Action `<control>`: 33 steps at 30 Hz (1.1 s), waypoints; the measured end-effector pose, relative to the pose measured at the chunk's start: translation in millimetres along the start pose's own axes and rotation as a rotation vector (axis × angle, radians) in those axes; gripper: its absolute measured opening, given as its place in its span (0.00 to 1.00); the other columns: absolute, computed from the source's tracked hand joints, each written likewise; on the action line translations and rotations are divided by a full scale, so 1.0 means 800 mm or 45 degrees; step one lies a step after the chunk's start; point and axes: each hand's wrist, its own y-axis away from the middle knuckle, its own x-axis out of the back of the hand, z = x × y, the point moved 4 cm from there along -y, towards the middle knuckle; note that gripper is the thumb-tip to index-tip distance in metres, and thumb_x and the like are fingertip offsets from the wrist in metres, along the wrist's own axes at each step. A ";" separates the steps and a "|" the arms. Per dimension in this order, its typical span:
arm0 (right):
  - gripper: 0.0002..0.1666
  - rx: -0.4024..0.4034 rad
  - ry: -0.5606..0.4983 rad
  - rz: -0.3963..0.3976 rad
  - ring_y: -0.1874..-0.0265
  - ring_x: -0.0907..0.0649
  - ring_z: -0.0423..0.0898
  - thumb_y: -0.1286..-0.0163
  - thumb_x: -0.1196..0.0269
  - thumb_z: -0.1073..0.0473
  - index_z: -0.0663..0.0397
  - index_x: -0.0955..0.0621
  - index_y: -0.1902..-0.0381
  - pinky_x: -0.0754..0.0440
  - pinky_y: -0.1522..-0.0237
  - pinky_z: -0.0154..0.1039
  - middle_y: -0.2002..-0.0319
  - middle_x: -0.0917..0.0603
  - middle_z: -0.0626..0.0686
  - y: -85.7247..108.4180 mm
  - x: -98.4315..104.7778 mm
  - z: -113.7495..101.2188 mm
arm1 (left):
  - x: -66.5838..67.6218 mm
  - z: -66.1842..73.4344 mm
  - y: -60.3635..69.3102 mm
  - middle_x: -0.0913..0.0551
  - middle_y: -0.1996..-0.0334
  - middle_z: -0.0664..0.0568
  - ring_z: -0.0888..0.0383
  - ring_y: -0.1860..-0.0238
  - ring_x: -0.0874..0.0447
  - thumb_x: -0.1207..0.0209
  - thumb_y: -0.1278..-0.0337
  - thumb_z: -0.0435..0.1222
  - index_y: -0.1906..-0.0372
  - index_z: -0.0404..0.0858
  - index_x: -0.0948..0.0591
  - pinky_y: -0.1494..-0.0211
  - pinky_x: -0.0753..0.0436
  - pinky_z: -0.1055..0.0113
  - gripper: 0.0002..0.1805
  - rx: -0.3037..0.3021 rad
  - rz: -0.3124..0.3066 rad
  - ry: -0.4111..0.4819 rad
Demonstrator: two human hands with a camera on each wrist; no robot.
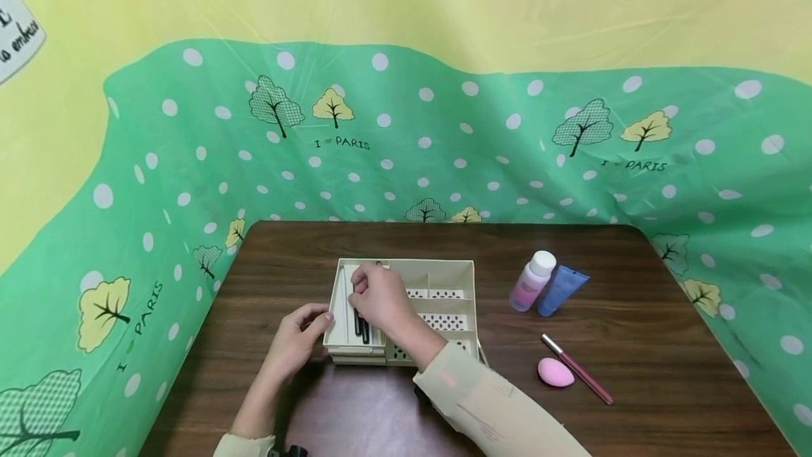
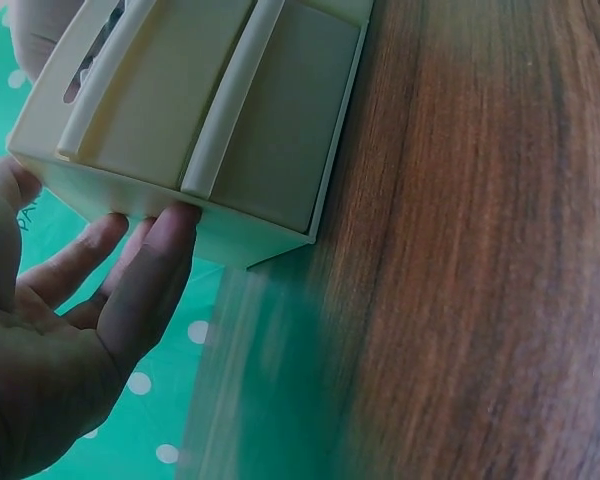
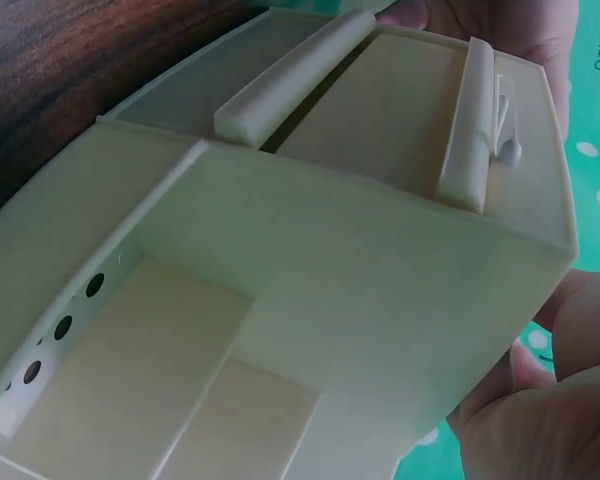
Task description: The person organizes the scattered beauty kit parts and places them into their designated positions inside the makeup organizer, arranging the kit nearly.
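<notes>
A cream desktop organizer (image 1: 474, 281) with several compartments stands on the table. Its left compartment holds a white stick (image 1: 345, 305) and slim black pens (image 1: 364, 332). My right hand (image 1: 383, 298) is over this compartment, thumb and fingertips pinching one black pen at its upper part. In the right wrist view the organizer's wall hides those fingertips; part of the right hand (image 3: 540, 400) shows beyond it. My left hand (image 1: 294, 337) touches the organizer's left side near the front corner. The left wrist view shows the left fingers (image 2: 150, 285) against the side wall, below the drawer fronts (image 2: 290, 110).
To the right stand a pink bottle (image 1: 531, 282) with a white cap and a blue tube (image 1: 561, 291). Nearer lie a pink makeup sponge (image 1: 555, 372) and a slim red brush-like stick (image 1: 580, 371). A green and yellow patterned cloth (image 1: 419, 161) hangs around the brown table (image 1: 285, 252).
</notes>
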 end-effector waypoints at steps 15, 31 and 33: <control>0.13 0.048 -0.263 -0.125 0.73 0.16 0.39 0.38 0.29 0.65 0.59 0.16 0.56 0.13 0.70 0.29 0.66 0.15 0.51 0.007 0.014 0.004 | 0.003 -0.003 -0.005 0.16 0.60 0.43 0.50 0.67 0.14 0.37 0.31 0.37 0.46 0.34 0.16 0.70 0.09 0.53 0.14 0.003 -0.003 0.013; 0.18 0.050 -0.323 -0.114 0.62 0.15 0.43 0.38 0.27 0.61 0.57 0.16 0.51 0.12 0.59 0.33 0.60 0.14 0.49 0.046 0.078 0.053 | 0.000 -0.005 -0.002 0.17 0.59 0.41 0.51 0.66 0.14 0.37 0.31 0.36 0.47 0.33 0.16 0.69 0.08 0.54 0.14 0.011 0.010 0.028; 0.17 0.038 -0.319 -0.090 0.62 0.15 0.43 0.38 0.26 0.62 0.57 0.16 0.51 0.12 0.59 0.33 0.60 0.13 0.49 0.052 0.088 0.062 | 0.000 -0.006 -0.003 0.18 0.59 0.41 0.50 0.65 0.14 0.38 0.31 0.36 0.47 0.33 0.16 0.69 0.08 0.54 0.13 0.011 0.004 0.033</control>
